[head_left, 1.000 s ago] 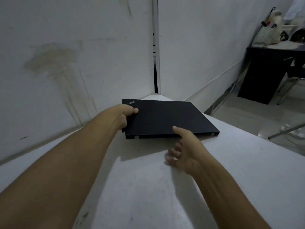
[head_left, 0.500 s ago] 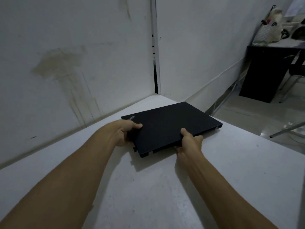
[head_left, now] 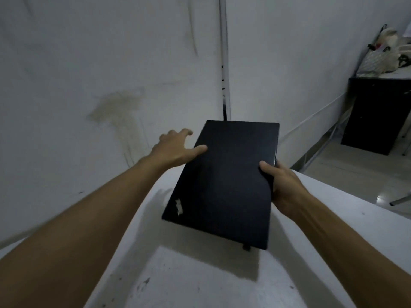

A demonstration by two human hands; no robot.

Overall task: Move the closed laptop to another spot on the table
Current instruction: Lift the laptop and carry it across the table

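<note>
A closed, matte black laptop held tilted above a white table; right hand clamps its edge, left hand rests open, thumb on lid

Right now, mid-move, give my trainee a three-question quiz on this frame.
1. True or false: the laptop lies flat on the table.
2. Which hand grips the laptop's edge with the thumb on the lid: (a) left hand, (b) right hand?
3. What stands at far right?

Key:
1. False: it is lifted and casts a shadow below.
2. b; the left hand's fingers are spread, only its thumb on the lid.
3. A dark cabinet.
</note>
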